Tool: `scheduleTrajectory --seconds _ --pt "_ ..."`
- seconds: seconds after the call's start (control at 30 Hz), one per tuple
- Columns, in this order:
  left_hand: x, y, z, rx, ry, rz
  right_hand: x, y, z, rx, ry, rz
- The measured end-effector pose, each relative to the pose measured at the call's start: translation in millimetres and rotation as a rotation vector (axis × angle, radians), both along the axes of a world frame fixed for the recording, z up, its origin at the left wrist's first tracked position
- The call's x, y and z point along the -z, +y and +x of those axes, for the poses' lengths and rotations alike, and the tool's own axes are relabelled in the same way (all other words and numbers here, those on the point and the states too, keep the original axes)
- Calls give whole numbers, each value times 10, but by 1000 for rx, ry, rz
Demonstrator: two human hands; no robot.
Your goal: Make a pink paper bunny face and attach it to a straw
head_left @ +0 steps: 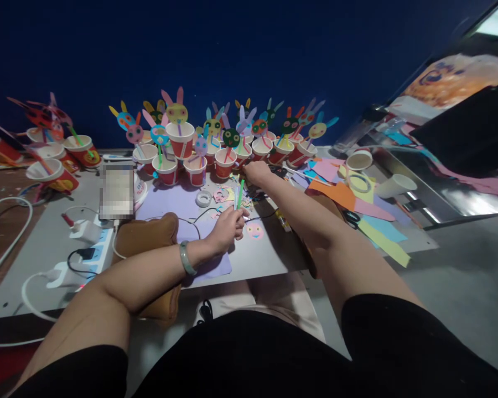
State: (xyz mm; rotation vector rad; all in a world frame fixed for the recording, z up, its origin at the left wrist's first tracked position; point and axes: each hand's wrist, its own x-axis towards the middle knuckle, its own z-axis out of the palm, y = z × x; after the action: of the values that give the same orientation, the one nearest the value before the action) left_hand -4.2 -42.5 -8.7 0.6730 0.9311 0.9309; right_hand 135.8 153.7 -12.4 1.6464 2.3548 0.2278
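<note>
My left hand, with a jade-green bangle on the wrist, is closed around a green straw that stands up from the fingers. A pale thin stick or straw rises beside it. My right hand reaches forward to the foot of the cup row, its fingers curled together; what lies in them is hidden. Just ahead stands a paper cup with a dark green rabbit face on a straw. A pink round paper face lies flat on the table right of my left hand.
Several red-and-white cups with paper rabbits line the back wall; more cups stand left. A tape roll lies near paper scraps. Phone, power strip and cables are left; coloured paper and scissors right.
</note>
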Motion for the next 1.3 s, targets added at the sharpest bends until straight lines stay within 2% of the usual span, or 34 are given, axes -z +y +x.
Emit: scheduleTrajectory --seconds 0.27,0.4,0.5,0.57,0.7,0.77,0.83,0.9,0.97,1.17,1.3 --pt "-5 24 3 -52 -11 3 -33 36 -10 -223 -36 -32" --pt "13 9 3 -46 -4 8 -157 -52 27 -257 120 111" --pt "31 6 4 -63 7 36 -269 -254 52 -172 490 231" --pt "37 24 -4 -78 0 63 -322 -468 63 -86 843 225" --pt "15 96 -47 -79 -34 103 -314 -963 79 136 1498 -95" --pt "-8 132 -69 -84 -39 98 -252 -1141 84 165 1702 -233" --pt "-32 156 -80 -96 -42 80 -164 -1225 87 173 1815 -349" --pt "-52 166 -82 -112 -30 68 -66 -1221 94 193 1855 -396" --pt "-64 166 -77 -125 -5 69 25 -1163 109 220 1822 -356" --pt "-58 143 -58 -133 12 84 180 -1009 133 143 1430 -45" --pt "-60 135 -53 -120 25 81 234 -968 61 190 1224 68"
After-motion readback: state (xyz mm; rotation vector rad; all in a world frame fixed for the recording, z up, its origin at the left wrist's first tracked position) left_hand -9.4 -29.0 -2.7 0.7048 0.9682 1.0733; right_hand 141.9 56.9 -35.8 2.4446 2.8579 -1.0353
